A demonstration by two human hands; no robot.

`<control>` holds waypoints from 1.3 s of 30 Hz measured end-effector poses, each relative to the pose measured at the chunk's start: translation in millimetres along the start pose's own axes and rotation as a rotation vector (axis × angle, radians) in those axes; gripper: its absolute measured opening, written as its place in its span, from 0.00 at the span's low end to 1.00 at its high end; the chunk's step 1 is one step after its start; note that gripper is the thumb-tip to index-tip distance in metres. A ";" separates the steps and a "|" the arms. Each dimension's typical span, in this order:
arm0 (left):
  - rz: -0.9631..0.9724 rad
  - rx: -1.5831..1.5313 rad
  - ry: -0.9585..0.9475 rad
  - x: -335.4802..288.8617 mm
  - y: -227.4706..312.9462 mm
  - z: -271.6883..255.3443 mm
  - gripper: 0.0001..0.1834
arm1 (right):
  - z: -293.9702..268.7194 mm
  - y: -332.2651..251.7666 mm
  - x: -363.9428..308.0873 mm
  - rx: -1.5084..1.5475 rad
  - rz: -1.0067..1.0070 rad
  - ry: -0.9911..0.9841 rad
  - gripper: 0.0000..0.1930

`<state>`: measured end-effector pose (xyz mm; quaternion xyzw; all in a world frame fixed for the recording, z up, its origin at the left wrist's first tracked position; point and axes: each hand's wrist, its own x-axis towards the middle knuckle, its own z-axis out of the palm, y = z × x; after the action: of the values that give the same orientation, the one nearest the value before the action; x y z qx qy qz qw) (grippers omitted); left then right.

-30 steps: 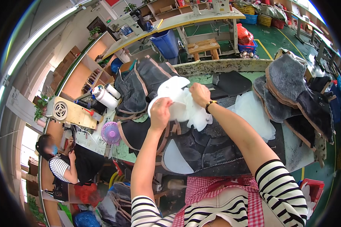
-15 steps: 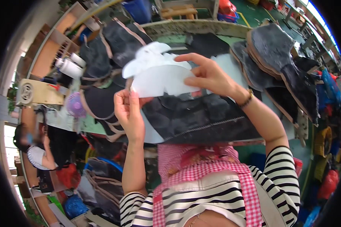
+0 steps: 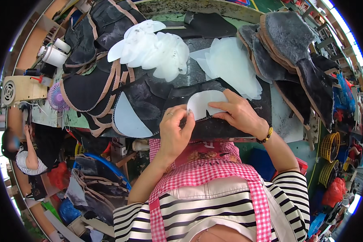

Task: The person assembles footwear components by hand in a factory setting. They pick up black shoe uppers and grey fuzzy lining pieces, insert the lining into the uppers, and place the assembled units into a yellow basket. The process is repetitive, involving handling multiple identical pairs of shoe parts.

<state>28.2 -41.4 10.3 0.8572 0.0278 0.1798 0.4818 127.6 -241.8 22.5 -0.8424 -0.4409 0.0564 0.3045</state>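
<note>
Between my two hands is a thin white curved sheet piece (image 3: pixel 201 104) with a notch in its lower edge. My left hand (image 3: pixel 176 128) pinches its left end between thumb and fingers. My right hand (image 3: pixel 240 113) grips the right end, thumb and fingers closed on it. Under the sheet piece lie dark fabric pieces (image 3: pixel 149 103) near the front edge of the table. Beyond my hands are a heap of white rounded pieces (image 3: pixel 161 52) and, to its right, a stack of flat white pieces (image 3: pixel 232 64).
Dark furry pieces with tan edges (image 3: pixel 288 38) are piled at the right; more trimmed dark pieces (image 3: pixel 90 86) lie at the left. A purple fan (image 3: pixel 58 96) and white thread cones (image 3: pixel 54 56) stand farther left. Another person (image 3: pixel 27 159) sits at the far left.
Both hands have come down and nearer to me with the white sheet piece, from in front of the white heap to above the dark fabric. The view has shifted too.
</note>
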 end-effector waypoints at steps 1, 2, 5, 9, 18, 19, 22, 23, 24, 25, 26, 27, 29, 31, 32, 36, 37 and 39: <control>0.010 0.028 -0.011 -1.0 -2.7 2.0 0.08 | 4.0 1.3 0.5 -0.011 -0.006 -0.003 0.16; 0.020 0.056 -0.023 -1.6 -5.3 4.2 0.09 | 5.7 2.5 1.1 -0.044 0.006 -0.033 0.16; 0.083 0.108 -0.103 0.1 -8.7 6.4 0.08 | 5.8 -2.9 4.7 -0.204 -0.018 -0.033 0.15; 0.259 0.268 -0.392 15.1 -2.2 -5.9 0.14 | 20.8 -19.5 1.5 -0.157 -0.030 0.057 0.14; 0.991 0.659 -0.427 28.7 -23.2 -23.1 0.09 | 38.9 -35.1 12.9 -0.463 -0.057 -0.088 0.07; 1.058 0.625 -0.385 31.9 -19.2 -22.3 0.07 | 38.6 -38.1 14.8 -0.474 -0.052 -0.173 0.08; 0.973 0.594 -0.460 28.2 -21.0 -22.5 0.09 | 20.6 -28.9 11.6 -0.233 -0.087 -0.125 0.16; 0.928 0.623 -0.509 27.5 -22.8 -26.2 0.12 | 6.8 -27.7 10.9 -0.372 -0.249 0.101 0.19; 0.866 0.610 -0.509 30.0 -20.5 -29.3 0.11 | 10.6 -16.9 6.3 -0.536 -0.250 0.119 0.19; 0.827 0.619 -0.471 34.8 -15.3 -31.5 0.11 | 22.2 -0.8 2.3 -0.426 -0.263 0.127 0.19; 0.777 0.622 -0.438 40.7 -2.1 -33.7 0.11 | 15.3 0.8 7.4 -0.307 -0.276 0.124 0.18; 0.830 0.683 -0.335 52.9 15.6 -32.9 0.13 | -0.1 2.8 10.0 -0.265 -0.175 0.022 0.17; 0.882 0.813 -0.159 65.7 54.1 -38.7 0.16 | -45.8 -44.1 26.7 -0.123 0.031 -0.199 0.16; 0.702 0.688 -0.289 68.3 70.2 -51.9 0.17 | -78.6 -68.3 40.9 -0.034 -0.052 -0.226 0.15; 0.613 0.626 -0.352 70.5 75.5 -57.3 0.17 | -91.3 -78.4 46.0 0.012 -0.094 -0.240 0.15; 0.431 0.006 -0.754 82.1 107.1 -91.3 0.20 | -108.5 -92.5 56.7 0.399 -0.258 -0.412 0.21; 0.373 -0.204 -0.850 80.2 111.2 -91.6 0.18 | -106.3 -90.0 58.9 0.743 -0.302 -0.576 0.23; 0.354 -0.406 -0.871 77.5 127.9 -95.0 0.15 | -109.1 -95.9 64.2 1.064 -0.367 -0.720 0.25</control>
<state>52.6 -15.1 183.8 0.7332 -0.3567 -0.1136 0.5678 138.2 -201.6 175.7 -0.4173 -0.5633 0.4913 0.5169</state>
